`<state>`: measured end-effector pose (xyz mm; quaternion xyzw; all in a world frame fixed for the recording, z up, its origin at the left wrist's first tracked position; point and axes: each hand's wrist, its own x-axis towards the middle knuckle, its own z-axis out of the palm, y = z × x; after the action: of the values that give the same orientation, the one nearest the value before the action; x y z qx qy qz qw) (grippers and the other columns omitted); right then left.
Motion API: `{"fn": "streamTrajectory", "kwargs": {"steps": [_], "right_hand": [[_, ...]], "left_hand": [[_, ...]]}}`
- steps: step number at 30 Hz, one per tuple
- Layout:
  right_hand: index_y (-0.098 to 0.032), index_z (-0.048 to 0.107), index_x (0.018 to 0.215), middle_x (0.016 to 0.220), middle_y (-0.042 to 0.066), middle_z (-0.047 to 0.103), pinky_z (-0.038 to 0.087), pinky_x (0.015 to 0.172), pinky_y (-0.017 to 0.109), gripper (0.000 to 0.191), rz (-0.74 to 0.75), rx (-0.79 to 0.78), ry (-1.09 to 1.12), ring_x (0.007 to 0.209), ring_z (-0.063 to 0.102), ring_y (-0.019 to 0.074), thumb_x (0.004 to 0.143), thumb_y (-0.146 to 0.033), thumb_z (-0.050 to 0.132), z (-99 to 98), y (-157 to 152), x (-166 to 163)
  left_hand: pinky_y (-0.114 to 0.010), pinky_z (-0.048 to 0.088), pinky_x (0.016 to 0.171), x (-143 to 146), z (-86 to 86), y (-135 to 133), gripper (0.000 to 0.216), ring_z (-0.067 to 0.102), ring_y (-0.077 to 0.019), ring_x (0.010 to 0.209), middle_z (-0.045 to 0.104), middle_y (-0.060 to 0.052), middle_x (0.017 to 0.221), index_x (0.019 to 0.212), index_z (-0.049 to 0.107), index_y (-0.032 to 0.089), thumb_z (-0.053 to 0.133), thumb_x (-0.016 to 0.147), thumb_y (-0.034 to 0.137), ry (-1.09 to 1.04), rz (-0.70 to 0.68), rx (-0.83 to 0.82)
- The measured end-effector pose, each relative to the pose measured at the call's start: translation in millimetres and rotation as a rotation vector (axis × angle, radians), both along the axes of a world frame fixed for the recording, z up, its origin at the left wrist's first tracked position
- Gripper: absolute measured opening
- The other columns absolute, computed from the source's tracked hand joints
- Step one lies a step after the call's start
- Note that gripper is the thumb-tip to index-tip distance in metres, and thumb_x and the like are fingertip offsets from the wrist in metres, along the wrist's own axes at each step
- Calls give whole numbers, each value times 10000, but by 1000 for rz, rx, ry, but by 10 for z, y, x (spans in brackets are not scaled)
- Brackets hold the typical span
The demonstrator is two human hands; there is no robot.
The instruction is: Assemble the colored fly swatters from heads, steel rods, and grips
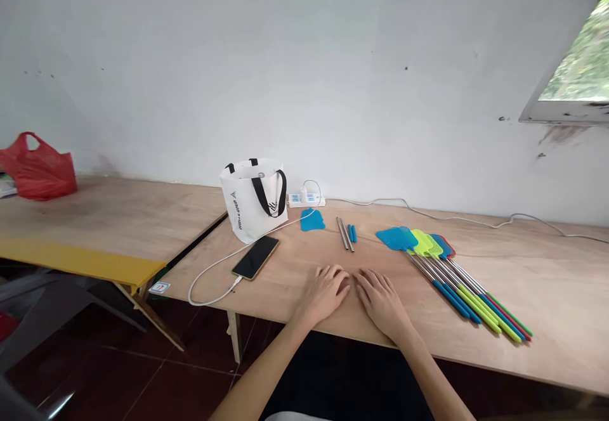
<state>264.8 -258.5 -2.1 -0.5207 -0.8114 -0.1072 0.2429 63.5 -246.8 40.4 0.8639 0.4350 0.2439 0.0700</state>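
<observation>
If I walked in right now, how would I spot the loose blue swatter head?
On the wooden table at the right, find the white tote bag. Just to its right, in front of the white power strip, lies the flat blue swatter head. Unlike the fly swatters bunched farther right, it has no rod or grip attached.

- Bare left hand [328,291] and bare right hand [381,298], slender-fingered.
- Slim bare forearms [273,370], uncovered as far as I can see.
- Plain, very dark clothing [347,380] over the lap.
- A curved white edge [295,416] below it.
</observation>
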Motion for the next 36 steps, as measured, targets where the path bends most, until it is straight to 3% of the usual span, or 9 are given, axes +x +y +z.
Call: {"fn": "streamTrajectory", "kwargs": {"steps": [21,25,28,31,34,36], "right_hand": [[-259,625,1338,1381,78,636,423,1092,452,387,-33,8,-31,1287,561,247,1058,-307,363,-8,0,14],[-254,601,1368,1417,84,614,419,1085,448,400,-52,8,-71,1315,546,257,1057,-302,354,0,-17,34],[-276,607,1337,1384,81,630,462,1002,392,373,-5,-65,-113,1256,585,246,1047,-301,374,132,39,55],[-250,661,1194,1220,103,687,486,897,349,308,-41,-184,-127,1117,637,250,1030,-306,407,310,229,34],[-235,617,1246,1208,114,665,492,827,324,320,-136,-239,-71,1115,617,257,1032,-338,404,411,520,-28],[-255,551,1342,1297,112,621,489,823,319,369,-169,-235,-34,1164,591,253,1050,-374,359,419,713,-72]], "left_hand": [[-394,438,1048,-10,-100,17,232,575,-209,1219,630,-34,1300,1216,598,269,453,1047,336,0,-17,42],[-517,329,1166,-27,-208,39,350,444,-270,1400,526,-83,1476,1354,535,269,384,1062,387,93,50,50],[-581,268,1185,-88,-212,214,396,406,-287,1434,484,-89,1530,1412,493,281,352,1061,400,190,7,41],[-474,327,1166,-173,-126,578,379,480,-241,1368,537,-81,1473,1376,523,260,331,1055,317,214,-10,75],[-395,335,1165,-235,-48,1034,377,459,-233,1388,522,-80,1487,1356,531,234,389,1040,383,220,165,58],[-446,297,1185,-254,-41,1317,435,398,-283,1438,458,-144,1538,1401,494,186,382,1035,393,215,284,41]]}}
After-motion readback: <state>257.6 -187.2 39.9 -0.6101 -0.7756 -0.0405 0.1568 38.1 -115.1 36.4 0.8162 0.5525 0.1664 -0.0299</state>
